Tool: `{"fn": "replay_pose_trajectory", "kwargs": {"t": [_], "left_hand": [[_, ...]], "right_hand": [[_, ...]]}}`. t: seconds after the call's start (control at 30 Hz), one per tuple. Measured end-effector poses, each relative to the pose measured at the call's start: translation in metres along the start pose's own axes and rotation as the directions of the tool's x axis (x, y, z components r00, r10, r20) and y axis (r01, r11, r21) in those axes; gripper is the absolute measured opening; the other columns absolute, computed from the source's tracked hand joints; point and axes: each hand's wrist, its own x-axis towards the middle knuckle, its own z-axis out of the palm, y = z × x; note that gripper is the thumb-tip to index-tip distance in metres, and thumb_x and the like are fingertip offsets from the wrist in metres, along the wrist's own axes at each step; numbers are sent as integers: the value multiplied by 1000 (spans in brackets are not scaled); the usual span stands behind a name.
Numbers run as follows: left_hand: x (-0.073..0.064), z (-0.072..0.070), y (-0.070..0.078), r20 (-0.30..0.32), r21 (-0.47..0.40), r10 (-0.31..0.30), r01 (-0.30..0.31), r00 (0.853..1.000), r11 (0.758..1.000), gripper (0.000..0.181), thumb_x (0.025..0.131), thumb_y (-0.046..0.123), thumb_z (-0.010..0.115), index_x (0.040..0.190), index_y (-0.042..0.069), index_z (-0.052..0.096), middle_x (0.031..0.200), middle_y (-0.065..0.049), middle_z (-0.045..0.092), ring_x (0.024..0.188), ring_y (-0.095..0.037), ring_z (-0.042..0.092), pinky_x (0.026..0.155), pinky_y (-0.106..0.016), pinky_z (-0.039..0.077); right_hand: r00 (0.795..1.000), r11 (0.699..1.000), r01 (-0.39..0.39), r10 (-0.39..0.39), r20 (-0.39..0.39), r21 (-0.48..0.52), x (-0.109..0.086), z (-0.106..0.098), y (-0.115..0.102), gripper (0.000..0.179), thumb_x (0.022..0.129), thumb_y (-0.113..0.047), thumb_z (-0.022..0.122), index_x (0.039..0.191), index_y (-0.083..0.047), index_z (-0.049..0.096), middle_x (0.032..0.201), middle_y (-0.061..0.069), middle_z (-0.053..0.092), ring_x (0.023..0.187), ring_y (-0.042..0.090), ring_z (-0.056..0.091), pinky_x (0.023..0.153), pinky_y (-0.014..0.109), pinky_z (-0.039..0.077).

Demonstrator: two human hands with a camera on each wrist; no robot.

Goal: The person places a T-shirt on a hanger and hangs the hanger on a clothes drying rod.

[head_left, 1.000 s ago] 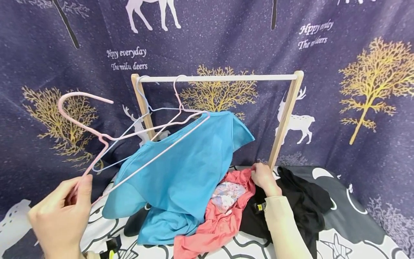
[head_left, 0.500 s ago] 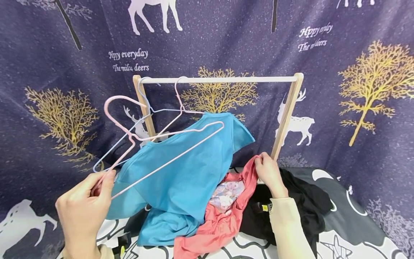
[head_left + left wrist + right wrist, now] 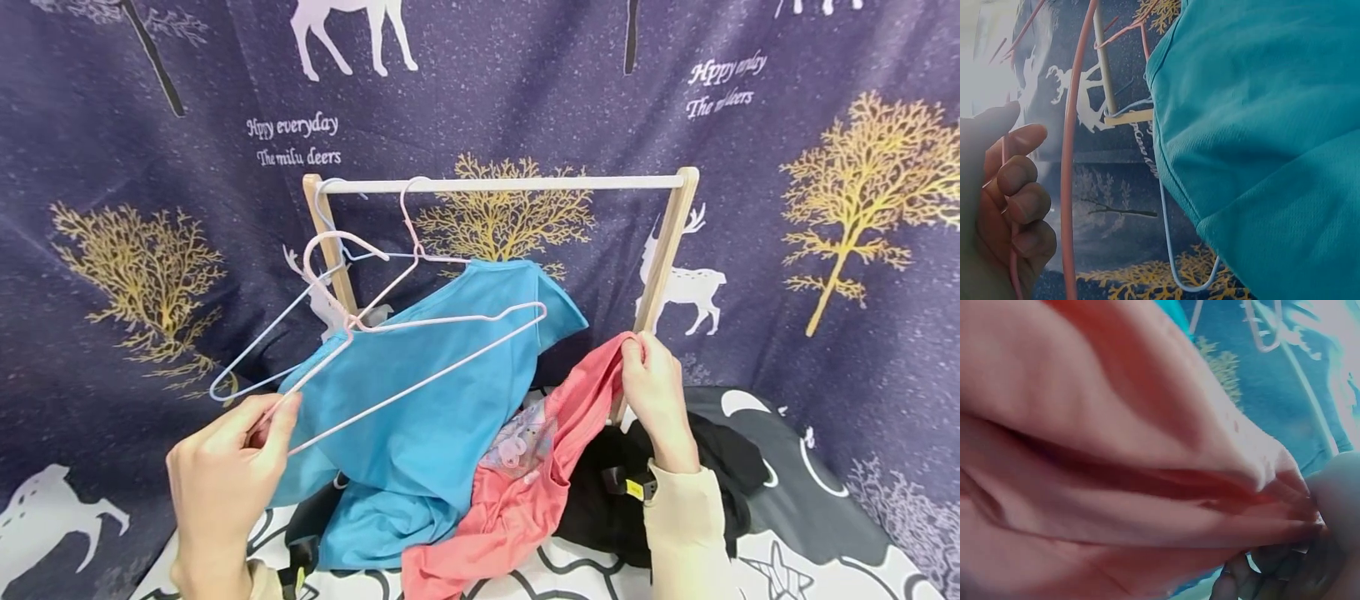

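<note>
In the head view my left hand grips a pink wire hanger by its left shoulder, with the hook up and the far end tilted toward the right. The left wrist view shows the fingers curled round the pink wire. On the right, my right hand pinches an edge of a coral-pink garment with a printed patch on its front and lifts that corner off the bed. The coral fabric stretches to the fingers in the right wrist view. The hanger's free end is in front of the blue T-shirt and touches no coral cloth.
A blue T-shirt hangs by one shoulder from a pink hanger on the rack's white rail. Beside it hangs a light blue hanger. Black clothing lies beneath the right forearm on the patterned sheet.
My left hand has carried the pink hanger to the right. My right hand has moved up, rightward and nearer, pulling the coral garment's edge taut.
</note>
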Motion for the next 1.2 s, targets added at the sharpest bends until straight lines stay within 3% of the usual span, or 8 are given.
{"fn": "replay_pose_trajectory", "kwargs": {"t": [0.17,0.43,0.63,0.93,1.2], "left_hand": [[-1,4,1,43,-28,16,-15,999,999,19,86,26,71,76,10,70,56,10,40,48,-3,29,45,-28,25],[-1,13,6,116,-150,10,8,993,989,9,81,19,78,76,15,71,57,13,39,49,-1,32,49,-22,26],[-3,15,14,256,-238,-34,97,966,966,7,83,14,79,81,17,73,57,14,41,50,1,34,50,-18,28],[-5,24,25,313,-260,27,59,949,964,9,83,15,79,83,21,72,57,15,41,47,0,33,48,-18,28],[-9,37,35,365,-234,43,47,930,971,9,86,25,76,83,28,69,57,19,34,47,0,32,48,-19,26]], "right_hand": [[997,1000,17,-15,-76,24,-3,-14,-9,37,100,-22,43,66,-8,38,59,8,35,57,27,37,50,37,29],[990,997,20,-9,-140,76,-9,-32,-26,39,98,-22,48,64,-8,35,55,4,31,52,20,32,47,32,22],[987,995,26,-11,-159,93,-15,-37,-30,41,97,-21,52,62,-8,35,53,2,31,51,17,33,47,31,22],[983,997,35,-21,-183,75,-22,-43,-39,42,95,-21,55,59,-8,37,51,1,34,53,16,36,46,29,24],[977,981,166,-150,-154,98,-26,-40,-44,29,94,-18,59,67,-12,55,61,-1,54,57,11,47,51,21,35]]}}
